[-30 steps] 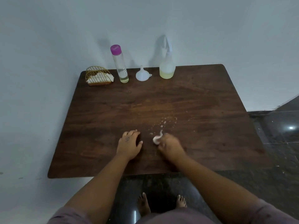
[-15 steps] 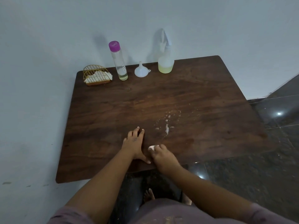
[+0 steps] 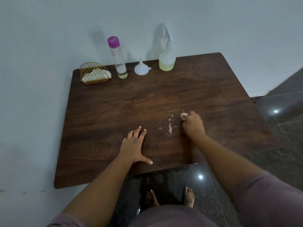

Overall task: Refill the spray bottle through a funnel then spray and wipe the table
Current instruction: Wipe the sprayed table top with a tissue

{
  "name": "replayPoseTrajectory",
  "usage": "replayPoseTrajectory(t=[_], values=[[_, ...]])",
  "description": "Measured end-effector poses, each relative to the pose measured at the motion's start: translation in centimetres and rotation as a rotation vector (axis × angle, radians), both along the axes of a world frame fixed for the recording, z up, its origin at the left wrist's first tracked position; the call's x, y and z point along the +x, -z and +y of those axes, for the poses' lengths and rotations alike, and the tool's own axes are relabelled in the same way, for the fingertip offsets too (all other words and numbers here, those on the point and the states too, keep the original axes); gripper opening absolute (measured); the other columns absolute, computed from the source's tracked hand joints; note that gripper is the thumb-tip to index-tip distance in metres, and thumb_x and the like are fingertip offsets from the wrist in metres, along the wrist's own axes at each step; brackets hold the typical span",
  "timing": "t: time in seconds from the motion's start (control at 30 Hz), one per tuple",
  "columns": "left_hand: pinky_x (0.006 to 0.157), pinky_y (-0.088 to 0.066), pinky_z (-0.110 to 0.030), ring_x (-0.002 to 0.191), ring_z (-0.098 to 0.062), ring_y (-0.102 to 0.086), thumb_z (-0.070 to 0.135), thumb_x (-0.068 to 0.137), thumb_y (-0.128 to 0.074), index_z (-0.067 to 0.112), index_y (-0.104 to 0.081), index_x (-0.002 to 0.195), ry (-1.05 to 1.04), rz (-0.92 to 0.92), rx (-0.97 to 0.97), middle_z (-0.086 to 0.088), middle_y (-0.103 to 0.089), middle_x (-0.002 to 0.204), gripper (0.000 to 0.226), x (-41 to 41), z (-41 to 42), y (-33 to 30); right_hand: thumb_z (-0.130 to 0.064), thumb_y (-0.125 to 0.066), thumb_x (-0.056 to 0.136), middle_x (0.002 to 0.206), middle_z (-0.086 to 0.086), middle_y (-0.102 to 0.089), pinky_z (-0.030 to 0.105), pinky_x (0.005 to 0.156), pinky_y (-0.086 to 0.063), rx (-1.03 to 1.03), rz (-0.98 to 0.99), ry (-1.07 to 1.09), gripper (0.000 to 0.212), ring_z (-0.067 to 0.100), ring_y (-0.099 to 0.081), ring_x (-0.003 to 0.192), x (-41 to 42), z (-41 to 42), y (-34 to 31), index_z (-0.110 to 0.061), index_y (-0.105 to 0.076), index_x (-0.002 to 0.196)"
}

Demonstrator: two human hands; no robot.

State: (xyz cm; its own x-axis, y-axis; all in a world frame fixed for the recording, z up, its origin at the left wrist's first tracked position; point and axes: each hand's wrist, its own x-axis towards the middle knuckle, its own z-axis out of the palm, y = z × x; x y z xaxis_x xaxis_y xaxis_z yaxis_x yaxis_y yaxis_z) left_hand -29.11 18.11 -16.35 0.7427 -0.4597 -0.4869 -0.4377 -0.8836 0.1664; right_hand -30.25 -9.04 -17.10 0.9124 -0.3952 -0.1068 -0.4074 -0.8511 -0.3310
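My right hand (image 3: 193,124) grips a small white wad of tissue (image 3: 183,115) and presses it on the dark wooden table (image 3: 114,108), just right of a patch of foamy spray droplets (image 3: 170,126). My left hand (image 3: 135,145) rests flat on the table with fingers spread. At the back edge stand the spray bottle (image 3: 166,61) holding pale yellow liquid, a white funnel (image 3: 141,68) turned mouth down, and a tall clear refill bottle (image 3: 118,58) with a purple cap.
A gold wire napkin holder (image 3: 94,73) with white tissues sits at the table's back left corner. A pale wall runs behind and to the left. Dark glossy floor tiles (image 3: 278,136) lie to the right, and my bare feet (image 3: 170,198) stand below the near edge.
My right hand has carried the tissue from the near edge beside my left hand out to the right and farther away, past the droplets. My left hand stayed flat on the table.
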Motion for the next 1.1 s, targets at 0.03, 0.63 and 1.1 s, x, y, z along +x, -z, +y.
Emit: replayPoseTrajectory(t=[0.03, 0.63, 1.1], values=[[0.116, -0.021, -0.05, 0.148, -0.026, -0.001, 0.08, 0.053, -0.071, 0.029, 0.001, 0.155, -0.01, -0.007, -0.012, 0.004, 0.009, 0.163, 0.135, -0.1, 0.0, 0.2, -0.014, -0.05, 0.088, 0.099, 0.01, -0.049, 0.029, 0.07, -0.037, 0.01, 0.019, -0.103, 0.019, 0.032, -0.054, 0.094, -0.8, 2.8, 0.2, -0.013, -0.062, 0.102], [0.119, 0.003, -0.054, 0.149, -0.028, 0.017, 0.083, 0.078, -0.034, 0.034, 0.009, 0.153, -0.154, -0.048, -0.032, 0.001, 0.021, 0.161, 0.1, 1.9, -2.2, 2.1, -0.004, -0.046, 0.086, 0.111, 0.015, -0.048, 0.036, 0.088, -0.042, 0.068, -0.04, 0.144, 0.035, 0.038, -0.047, 0.106, 3.1, -4.3, 0.7, -0.015, -0.063, 0.115], [0.115, 0.011, -0.06, 0.146, -0.028, 0.026, 0.096, 0.06, -0.021, 0.038, 0.014, 0.151, -0.153, 0.003, -0.001, 0.001, 0.029, 0.159, 0.114, 5.0, -2.7, 2.3, -0.002, -0.044, 0.086, 0.112, 0.018, -0.048, 0.041, 0.089, -0.044, 0.099, -0.03, 0.211, 0.036, 0.039, -0.045, 0.109, 7.4, -9.5, 0.3, -0.011, -0.063, 0.115]])
